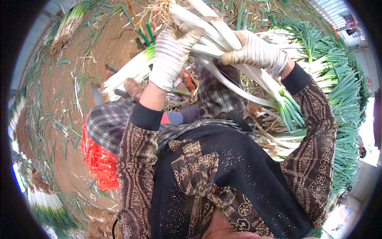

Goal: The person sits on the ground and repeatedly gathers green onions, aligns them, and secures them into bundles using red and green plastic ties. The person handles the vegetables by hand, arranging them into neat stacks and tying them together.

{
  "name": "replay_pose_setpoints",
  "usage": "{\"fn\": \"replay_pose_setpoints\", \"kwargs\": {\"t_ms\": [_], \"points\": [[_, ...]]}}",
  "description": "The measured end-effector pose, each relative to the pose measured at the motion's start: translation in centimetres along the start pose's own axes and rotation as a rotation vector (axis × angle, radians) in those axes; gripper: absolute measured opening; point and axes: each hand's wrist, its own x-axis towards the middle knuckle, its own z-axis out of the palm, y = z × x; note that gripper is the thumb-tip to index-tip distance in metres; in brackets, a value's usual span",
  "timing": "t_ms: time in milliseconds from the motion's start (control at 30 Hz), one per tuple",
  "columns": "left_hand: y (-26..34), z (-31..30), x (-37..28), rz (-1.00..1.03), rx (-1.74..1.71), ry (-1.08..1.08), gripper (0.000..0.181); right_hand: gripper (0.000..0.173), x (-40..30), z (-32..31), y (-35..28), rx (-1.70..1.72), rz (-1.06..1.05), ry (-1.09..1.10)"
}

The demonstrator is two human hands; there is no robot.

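Observation:
Both my hands wear striped knit gloves with soiled fingertips. My left hand (177, 53) is closed around the root end of several white leek stalks (194, 18), whose brown hairy roots (159, 12) stick out above it. My right hand (255, 53) grips the same stalks farther along, thumb laid across them. Their green leaves (289, 113) hang down at the right, near my forearm. Below and left of my left hand, a group of trimmed leeks (128, 74) lies by a metal and green-barred stand (146, 37).
A large heap of leeks (343, 89) fills the right side. Red plastic ties (100, 164) lie beside my knee at the left. Tied leek bundles (68, 27) rest at the upper left, others (47, 201) at the lower left. Leaf scraps litter the dirt floor (65, 110).

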Motion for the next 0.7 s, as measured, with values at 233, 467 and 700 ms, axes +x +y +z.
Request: {"fn": "replay_pose_setpoints", "kwargs": {"t_ms": [233, 467, 700], "points": [[-4.0, -1.3, 0.2, 0.142, 0.121, 0.242, 0.036, 0.037, -0.8, -1.3, 3.2, -0.137, 0.055, 0.143], [-3.9, -3.4, 4.7, 0.467, 0.670, 0.384, 0.024, 0.043, -1.2, 0.5, 3.1, -0.057, 0.062, 0.170], [-5.0, -1.4, 2.1, 0.532, 0.170, 0.244, 0.029, 0.044, -0.6, 1.6, 2.7, 0.011, 0.119, 0.240]]}}
